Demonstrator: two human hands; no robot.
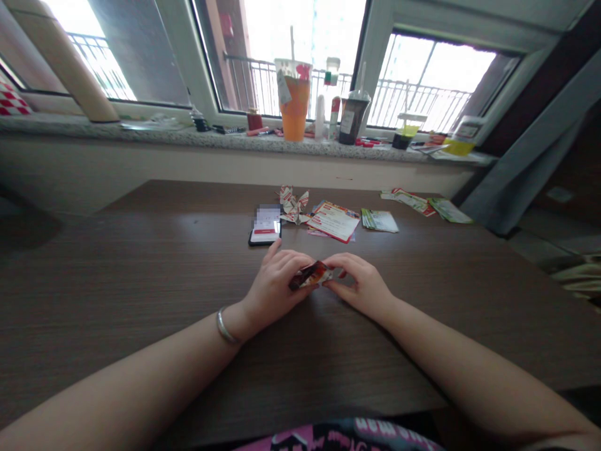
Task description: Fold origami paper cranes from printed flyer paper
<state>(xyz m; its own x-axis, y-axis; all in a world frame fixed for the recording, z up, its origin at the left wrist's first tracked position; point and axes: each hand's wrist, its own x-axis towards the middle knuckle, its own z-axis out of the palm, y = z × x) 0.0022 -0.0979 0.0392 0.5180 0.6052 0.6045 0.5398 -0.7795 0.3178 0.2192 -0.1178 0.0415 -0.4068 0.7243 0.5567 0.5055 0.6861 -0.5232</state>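
Between my two hands is a small folded piece of printed paper, dark with red, orange and white patches. My left hand closes on its left end, thumb below and fingers above, and partly hides it. My right hand pinches the paper's right end between thumb and fingers. A silver bangle circles my left wrist. Just beyond my left hand lies a phone with a lit screen. Touching or close beside it are folded paper shapes with red and white print.
Right of the folded shapes lie a stack of printed cards, a smaller green-and-white stack and loose paper strips. The wooden table meets the wall under a windowsill, which bears an orange drink cup, a dark cup and bottles.
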